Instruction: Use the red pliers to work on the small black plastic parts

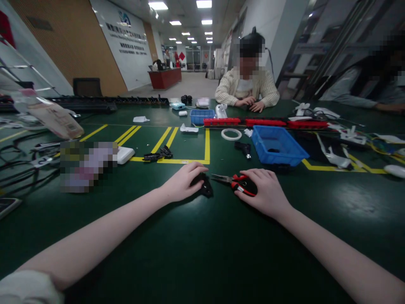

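Observation:
My left hand is closed round a small black part low over the green table. What kind of part it is I cannot make out, since the fingers cover much of it. In my right hand is a pair of needle-nose pliers with red and black handles. Their narrow jaws point left at the black part and look slightly apart from it. Beyond my hands a black piece with a shiny metal end lies near a blue bin.
Small black parts lie behind my left hand. A white ring, a smaller blue bin and red strips are farther back. Cables and a bottle crowd the left. Another person sits opposite.

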`<state>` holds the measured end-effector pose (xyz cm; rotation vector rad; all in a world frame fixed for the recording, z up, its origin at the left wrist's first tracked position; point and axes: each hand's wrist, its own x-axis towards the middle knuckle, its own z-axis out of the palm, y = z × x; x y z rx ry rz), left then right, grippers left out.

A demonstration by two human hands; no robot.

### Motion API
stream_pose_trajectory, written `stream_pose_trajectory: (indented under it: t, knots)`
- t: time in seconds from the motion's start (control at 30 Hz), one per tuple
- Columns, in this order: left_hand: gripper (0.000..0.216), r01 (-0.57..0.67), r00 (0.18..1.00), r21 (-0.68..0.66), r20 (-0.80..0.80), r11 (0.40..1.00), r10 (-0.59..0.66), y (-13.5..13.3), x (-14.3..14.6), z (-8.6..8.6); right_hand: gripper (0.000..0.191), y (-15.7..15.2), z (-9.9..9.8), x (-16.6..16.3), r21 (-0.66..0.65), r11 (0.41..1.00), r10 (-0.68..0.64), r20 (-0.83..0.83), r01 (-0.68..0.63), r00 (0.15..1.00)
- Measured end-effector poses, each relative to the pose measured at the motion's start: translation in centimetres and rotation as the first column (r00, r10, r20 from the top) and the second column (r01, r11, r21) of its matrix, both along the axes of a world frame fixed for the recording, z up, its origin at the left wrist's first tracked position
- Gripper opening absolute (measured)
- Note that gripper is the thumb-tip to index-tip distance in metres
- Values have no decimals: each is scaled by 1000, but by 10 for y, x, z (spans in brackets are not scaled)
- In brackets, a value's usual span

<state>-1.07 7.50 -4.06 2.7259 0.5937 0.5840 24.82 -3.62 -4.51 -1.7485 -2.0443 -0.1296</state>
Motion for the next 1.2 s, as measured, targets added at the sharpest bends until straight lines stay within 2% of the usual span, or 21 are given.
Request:
stream_pose_trajectory:
  t: [0.2, 0.33, 0.47, 0.67, 0.9, 1.07, 1.2]
  knots:
    - [30, -53, 998, -6, 19, 999, 53, 1, -1, 1, 42, 4, -3, 0, -41, 998, 37, -22, -38, 999]
    - [33, 22, 999, -54, -48, 998, -24, 1, -2, 4, 39, 3, -3, -3, -63, 996, 54, -13, -55, 998]
    - [50, 110, 981, -54, -152, 992, -117, 2, -3, 6, 34, 1, 0, -6, -84, 996, 13, 3, -13, 1000]
    - [87, 146, 973, -26, -176, 989, -148, 2, -2, 6, 35, 0, 1, -7, -70, 998, -7, 17, 8, 1000]
    - [71, 90, 984, -16, -154, 996, -91, -6, -1, 5, 35, -2, 3, -9, -43, 999, 9, 32, -8, 999]
    - [67, -31, 990, -50, -141, 998, 24, -18, 4, 3, 34, -4, 4, -10, 37, 999, 8, -31, -7, 1000]
    - [65, -41, 990, -32, -140, 999, 36, -20, 6, 4, 35, -6, 6, -10, 18, 995, 98, 4, -98, 995]
